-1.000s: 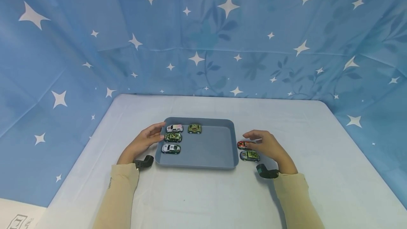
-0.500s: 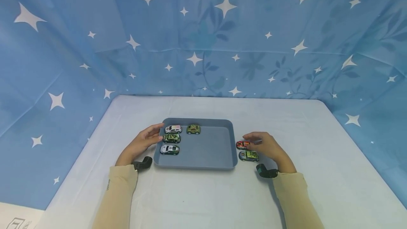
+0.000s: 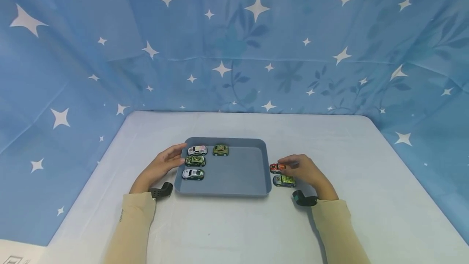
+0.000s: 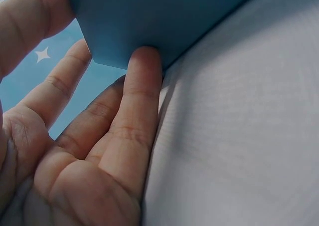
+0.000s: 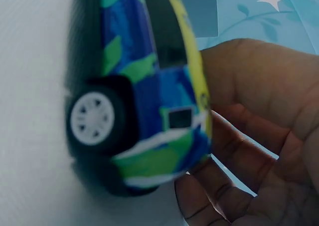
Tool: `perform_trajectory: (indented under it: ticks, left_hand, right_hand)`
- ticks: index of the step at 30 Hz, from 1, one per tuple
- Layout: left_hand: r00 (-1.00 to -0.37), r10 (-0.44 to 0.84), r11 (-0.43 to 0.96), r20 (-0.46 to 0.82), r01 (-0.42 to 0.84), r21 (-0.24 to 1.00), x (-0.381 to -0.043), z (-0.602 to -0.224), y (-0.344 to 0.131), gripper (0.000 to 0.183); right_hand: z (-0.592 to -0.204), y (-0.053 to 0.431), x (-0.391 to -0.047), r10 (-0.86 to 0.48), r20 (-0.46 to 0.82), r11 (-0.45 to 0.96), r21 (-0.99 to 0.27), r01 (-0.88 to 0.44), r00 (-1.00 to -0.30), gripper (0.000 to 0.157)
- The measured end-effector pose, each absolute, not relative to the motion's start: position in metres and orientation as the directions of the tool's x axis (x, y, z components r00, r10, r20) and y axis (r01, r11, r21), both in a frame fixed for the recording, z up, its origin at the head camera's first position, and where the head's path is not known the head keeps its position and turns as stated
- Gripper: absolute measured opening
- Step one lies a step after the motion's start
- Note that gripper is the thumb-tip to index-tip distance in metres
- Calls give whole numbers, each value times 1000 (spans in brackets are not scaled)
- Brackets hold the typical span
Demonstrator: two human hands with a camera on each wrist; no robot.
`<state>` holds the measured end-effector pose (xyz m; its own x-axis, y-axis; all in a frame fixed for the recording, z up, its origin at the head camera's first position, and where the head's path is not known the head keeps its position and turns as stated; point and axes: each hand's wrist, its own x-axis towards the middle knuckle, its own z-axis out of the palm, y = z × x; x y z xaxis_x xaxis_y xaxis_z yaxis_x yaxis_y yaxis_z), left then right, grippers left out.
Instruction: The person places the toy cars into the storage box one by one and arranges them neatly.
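My left hand (image 3: 163, 165) rests at the left end of a shallow blue-grey tray (image 3: 234, 194), fingertips against its outer wall, as the left wrist view shows. Inside the tray stand a white toy car (image 3: 198, 150), a green camouflage one (image 3: 195, 161), a silver-white one (image 3: 193, 174) and an olive-green one (image 3: 221, 150). Right of the tray, my right hand (image 3: 302, 169) pinches a red toy car (image 3: 277, 168) between thumb and index finger. A blue, green and yellow toy car (image 5: 144, 96) sits just in front of it, hiding the red one in the right wrist view.
White cloth covers the table (image 3: 220, 227). A blue curtain (image 3: 183, 80) with white stars hangs along the back and sides. A white printed item (image 3: 16, 254) shows at the lower left corner.
My right thumb and index finger have closed in on the red toy car. My left hand stays at the tray's end, and the whole head view has drifted slightly.
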<state>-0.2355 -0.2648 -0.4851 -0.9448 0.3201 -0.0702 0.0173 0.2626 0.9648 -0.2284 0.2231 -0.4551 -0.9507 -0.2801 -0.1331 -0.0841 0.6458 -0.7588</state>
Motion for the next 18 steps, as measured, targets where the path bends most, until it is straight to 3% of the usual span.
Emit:
perform_trajectory:
  ticks: [18]
  left_hand:
    - [-945, 320, 285, -76, 19, 958, -233, -484, -266, 67]
  right_hand:
    - [-456, 224, -231, -261, -96, 656, -748, -104, -961, 31]
